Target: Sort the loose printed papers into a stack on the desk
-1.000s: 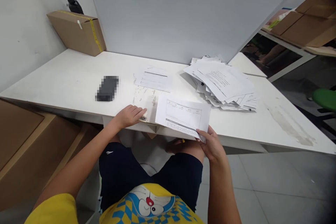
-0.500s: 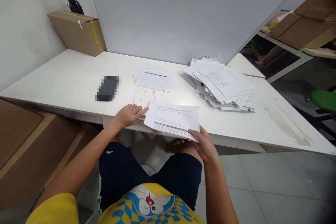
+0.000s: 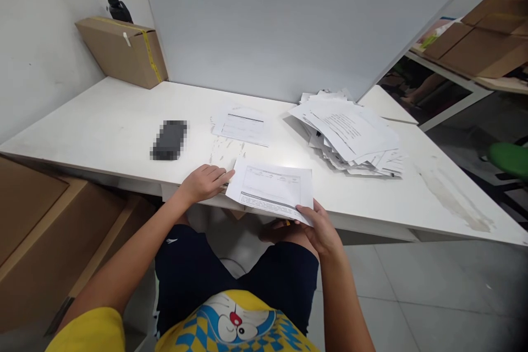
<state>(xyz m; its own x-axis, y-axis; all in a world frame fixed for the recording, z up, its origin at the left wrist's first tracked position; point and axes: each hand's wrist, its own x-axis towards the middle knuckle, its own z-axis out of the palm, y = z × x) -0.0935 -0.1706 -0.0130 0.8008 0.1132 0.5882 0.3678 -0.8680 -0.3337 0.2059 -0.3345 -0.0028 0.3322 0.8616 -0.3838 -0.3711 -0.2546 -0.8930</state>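
Nearby, loose papers (image 3: 346,132) beside printed sheet (image 3: 272,188).

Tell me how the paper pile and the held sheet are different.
The pile has many sheets; the held sheet looks like one or very few. The pile rests on the desk, while the held sheet is in the right hand. The pile's edges jut out unevenly; the held sheet's look neat. Both are white with dark print.

White desk (image 3: 103,126), surface stained: black pixelated object (image 3: 169,140) lying left of centre; single printed form (image 3: 243,127) flat mid-desk; untidy stack of printed papers (image 3: 348,132) to my right; taped cardboard box (image 3: 124,52) at far left.
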